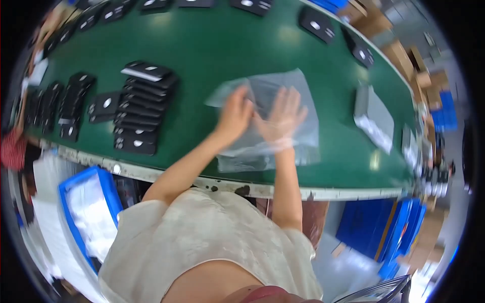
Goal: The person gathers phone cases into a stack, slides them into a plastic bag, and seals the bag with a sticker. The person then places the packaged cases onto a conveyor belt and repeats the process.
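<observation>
A clear plastic bag [303, 136] lies on the green table [202, 40] in front of me. My right hand [283, 118] is spread, fingers apart, inside or under the see-through film. At the bag's left part is my left hand [235, 113], its fingers bent and drawn together; whether they pinch the film is too blurred to tell. Left of my hands stands a leaning row of black packages [139, 111], and a single black package [105, 105] lies beside it.
More black packages [73, 103] stand at the far left, and others [316, 24] line the far edge. On the right is a grey-white wrapped stack [374, 116]. Below the table edge are a blue bin [113, 194] at left and blue crates [371, 227] at right.
</observation>
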`<action>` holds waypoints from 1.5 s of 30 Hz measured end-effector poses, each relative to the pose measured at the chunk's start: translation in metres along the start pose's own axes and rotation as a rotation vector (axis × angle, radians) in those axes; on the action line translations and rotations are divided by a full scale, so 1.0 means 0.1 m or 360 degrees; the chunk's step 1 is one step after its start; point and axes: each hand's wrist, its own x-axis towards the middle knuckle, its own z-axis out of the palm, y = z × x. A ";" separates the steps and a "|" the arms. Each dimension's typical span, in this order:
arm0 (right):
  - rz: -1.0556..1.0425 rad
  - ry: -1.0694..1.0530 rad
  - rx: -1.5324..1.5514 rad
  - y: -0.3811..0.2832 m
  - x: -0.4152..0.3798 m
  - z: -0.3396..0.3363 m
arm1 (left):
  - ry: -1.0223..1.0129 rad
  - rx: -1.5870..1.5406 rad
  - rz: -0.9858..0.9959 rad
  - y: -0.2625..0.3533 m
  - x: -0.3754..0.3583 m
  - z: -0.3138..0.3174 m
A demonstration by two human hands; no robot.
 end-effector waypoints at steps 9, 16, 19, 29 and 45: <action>0.0177 0.0462 0.0636 0.34 -0.78 -0.69 | 0.0006 0.0684 0.0217 -0.29 0.03 0.53; -0.0680 -0.0042 0.1297 -1.42 0.68 -0.53 | -0.0029 0.0046 0.0175 0.20 -0.67 -1.18; -0.0854 -0.0222 0.1327 -2.14 1.09 0.25 | 0.0642 0.0657 -0.0120 0.03 -1.31 -2.11; -0.0931 -0.0702 0.0613 -2.70 1.59 0.81 | 0.1096 -0.1488 -0.0812 -0.69 -1.64 -2.82; -0.0263 -0.0256 0.1992 -2.09 0.73 -0.07 | 0.0409 -0.0213 -0.0228 -0.05 0.02 -2.61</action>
